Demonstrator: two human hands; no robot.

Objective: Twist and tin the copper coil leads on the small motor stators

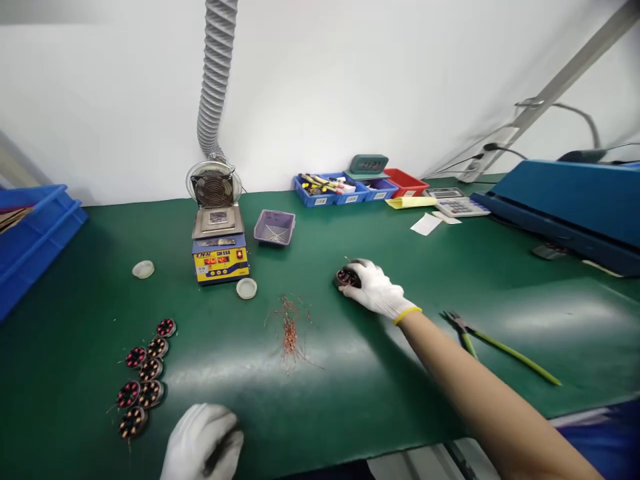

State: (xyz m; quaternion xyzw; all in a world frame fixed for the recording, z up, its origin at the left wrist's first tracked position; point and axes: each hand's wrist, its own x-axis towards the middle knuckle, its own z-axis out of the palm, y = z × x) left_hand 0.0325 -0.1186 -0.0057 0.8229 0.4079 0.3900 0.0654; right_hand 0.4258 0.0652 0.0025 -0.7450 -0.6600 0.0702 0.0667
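Note:
My right hand (374, 289), in a white glove, reaches out over the green mat and closes on a round wound coil part (346, 277) lying there. My left hand (203, 443), also gloved, rests near the front edge with its fingers curled around something dark that I cannot make out. Just left of it, several round coil parts (145, 373) lie in two rows. A small heap of cut copper wire scraps (290, 328) sits between my hands.
A solder pot with a yellow front (220, 250) stands under a fan and grey exhaust hose (216, 73). Nearby are a purple tray (275, 227), two small round lids (246, 288), green-handled cutters (493, 341), blue bins (27, 233), a calculator (456, 203) and a blue machine (570, 207).

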